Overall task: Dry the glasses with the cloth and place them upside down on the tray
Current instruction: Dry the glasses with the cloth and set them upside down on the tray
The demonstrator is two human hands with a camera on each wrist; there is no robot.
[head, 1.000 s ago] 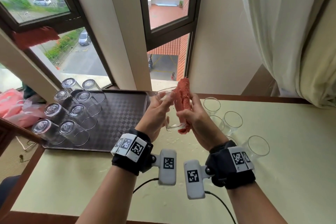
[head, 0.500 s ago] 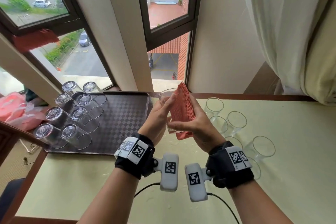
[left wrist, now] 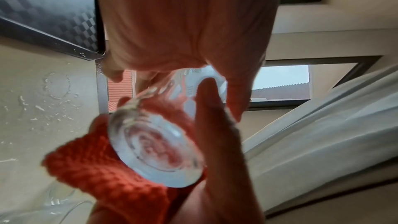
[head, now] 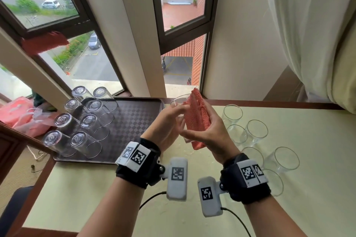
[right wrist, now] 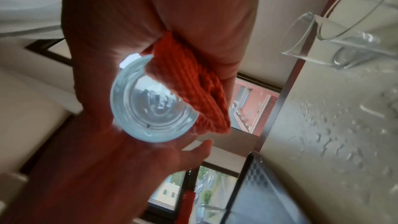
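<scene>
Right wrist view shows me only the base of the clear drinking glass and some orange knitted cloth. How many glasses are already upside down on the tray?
Observer: Eight clear upturned glasses stand in two columns on the left part of the dark checkered tray.
Operator: Is there room for the next one?
Observer: Yes, the tray's right half is bare in the head view.
Operator: Where does the held glass's mouth point?
Observer: The clear drinking glass points its rim up and away towards the window. The left hand grips one side, and the right hand holds the orange knitted cloth against the other, with the cloth's edge above the rim.
</scene>
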